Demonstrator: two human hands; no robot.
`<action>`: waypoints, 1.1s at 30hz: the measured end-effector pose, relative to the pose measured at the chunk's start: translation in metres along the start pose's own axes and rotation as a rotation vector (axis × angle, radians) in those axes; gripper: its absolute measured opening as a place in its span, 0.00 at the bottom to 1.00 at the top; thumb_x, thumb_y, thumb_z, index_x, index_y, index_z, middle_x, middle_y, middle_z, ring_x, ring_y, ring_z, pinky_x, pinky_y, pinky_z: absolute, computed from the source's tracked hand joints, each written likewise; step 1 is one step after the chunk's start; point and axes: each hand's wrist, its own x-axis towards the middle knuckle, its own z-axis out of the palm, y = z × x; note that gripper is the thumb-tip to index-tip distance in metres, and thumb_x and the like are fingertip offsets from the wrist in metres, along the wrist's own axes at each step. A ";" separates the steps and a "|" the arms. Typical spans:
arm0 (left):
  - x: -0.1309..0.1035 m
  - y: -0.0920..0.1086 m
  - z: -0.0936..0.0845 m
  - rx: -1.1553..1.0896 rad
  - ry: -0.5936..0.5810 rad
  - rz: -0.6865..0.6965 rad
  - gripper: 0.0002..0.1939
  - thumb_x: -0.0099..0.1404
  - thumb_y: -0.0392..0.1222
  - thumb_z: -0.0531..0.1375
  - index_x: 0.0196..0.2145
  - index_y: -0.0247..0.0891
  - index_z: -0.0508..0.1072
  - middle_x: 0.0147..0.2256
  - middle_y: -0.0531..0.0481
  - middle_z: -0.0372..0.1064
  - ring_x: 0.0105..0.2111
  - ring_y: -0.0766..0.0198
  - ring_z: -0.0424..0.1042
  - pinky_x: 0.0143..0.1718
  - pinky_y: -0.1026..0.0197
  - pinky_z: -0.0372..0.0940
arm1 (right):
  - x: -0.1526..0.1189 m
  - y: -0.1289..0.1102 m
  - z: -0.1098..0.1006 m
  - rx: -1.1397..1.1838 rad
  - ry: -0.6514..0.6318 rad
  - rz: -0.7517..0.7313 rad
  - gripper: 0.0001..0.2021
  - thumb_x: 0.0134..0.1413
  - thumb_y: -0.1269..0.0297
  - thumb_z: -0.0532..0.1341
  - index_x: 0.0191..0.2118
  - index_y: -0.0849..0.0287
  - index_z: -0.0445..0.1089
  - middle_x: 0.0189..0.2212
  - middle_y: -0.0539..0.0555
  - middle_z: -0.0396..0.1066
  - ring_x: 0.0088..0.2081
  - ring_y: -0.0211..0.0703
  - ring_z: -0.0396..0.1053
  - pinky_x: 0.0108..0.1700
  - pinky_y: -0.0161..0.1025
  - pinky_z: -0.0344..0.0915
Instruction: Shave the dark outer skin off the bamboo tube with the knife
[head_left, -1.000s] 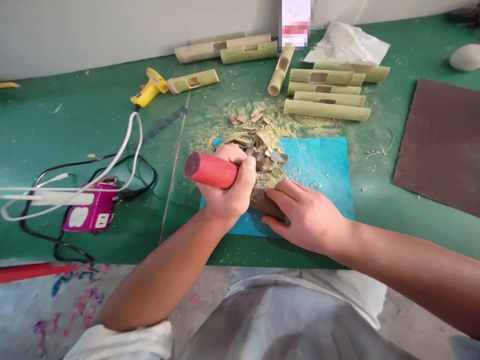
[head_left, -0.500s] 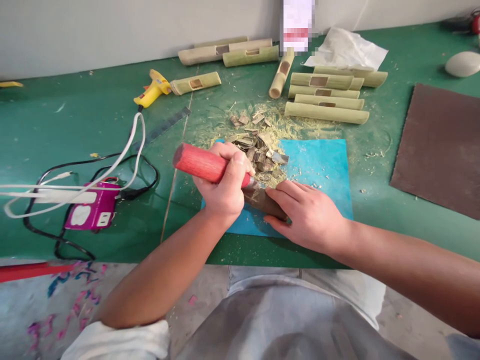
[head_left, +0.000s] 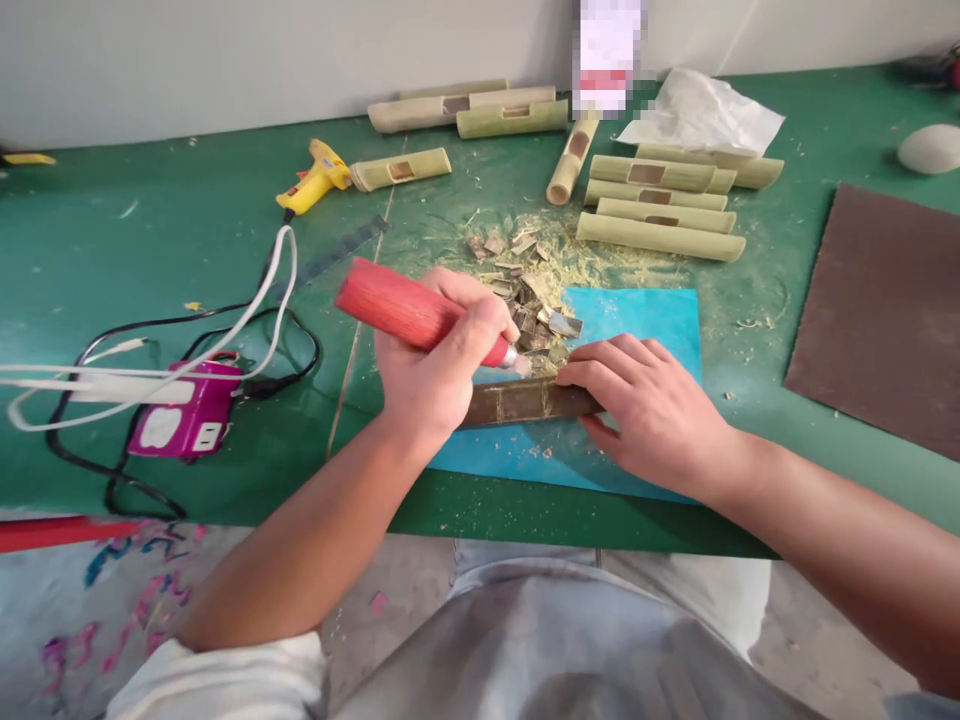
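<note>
Our left hand (head_left: 446, 365) is clenching the red tool (head_left: 397, 308), our right hand (head_left: 652, 412) clamping the brown stick (head_left: 517, 402). We should be aiming past fingers (head_left: 591, 372)

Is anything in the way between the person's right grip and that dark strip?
Nothing visible: the right grip holds the dark strip by its right end. The chips lie beyond it, not between.

Green table (head_left: 187, 220), blue sheet (head_left: 491, 450), bamboo pieces (head_left: 660, 236)
</note>
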 end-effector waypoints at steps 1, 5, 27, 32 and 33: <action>-0.001 0.002 -0.001 0.022 -0.057 -0.022 0.17 0.67 0.53 0.69 0.27 0.39 0.76 0.24 0.53 0.72 0.24 0.67 0.73 0.27 0.62 0.69 | 0.000 0.002 0.000 0.021 -0.011 0.010 0.14 0.60 0.74 0.58 0.51 0.58 0.69 0.49 0.59 0.76 0.44 0.53 0.67 0.40 0.45 0.58; -0.003 0.009 -0.007 0.069 -0.185 -0.060 0.16 0.62 0.54 0.72 0.29 0.38 0.78 0.26 0.51 0.76 0.25 0.65 0.73 0.27 0.62 0.68 | 0.000 0.010 0.002 0.137 -0.030 0.038 0.20 0.53 0.80 0.56 0.51 0.56 0.67 0.49 0.59 0.73 0.49 0.54 0.65 0.47 0.48 0.60; 0.003 0.000 -0.021 0.005 -0.570 -0.058 0.08 0.64 0.45 0.72 0.34 0.39 0.80 0.34 0.47 0.79 0.33 0.63 0.79 0.39 0.62 0.75 | 0.003 0.002 0.004 0.333 -0.026 0.107 0.16 0.55 0.66 0.67 0.50 0.60 0.73 0.46 0.60 0.74 0.45 0.54 0.68 0.47 0.49 0.66; 0.001 0.011 -0.018 0.080 -0.622 0.044 0.08 0.65 0.44 0.71 0.34 0.39 0.79 0.33 0.48 0.79 0.35 0.63 0.79 0.41 0.61 0.75 | 0.003 0.002 0.005 0.348 -0.012 0.088 0.14 0.52 0.66 0.67 0.46 0.60 0.72 0.45 0.58 0.77 0.44 0.53 0.69 0.46 0.48 0.65; 0.001 0.013 -0.018 0.110 -0.636 0.065 0.09 0.65 0.46 0.71 0.34 0.40 0.79 0.33 0.48 0.80 0.35 0.63 0.79 0.41 0.61 0.75 | 0.003 0.003 0.006 0.349 -0.010 0.085 0.14 0.52 0.66 0.67 0.46 0.60 0.72 0.44 0.58 0.77 0.43 0.53 0.69 0.45 0.48 0.64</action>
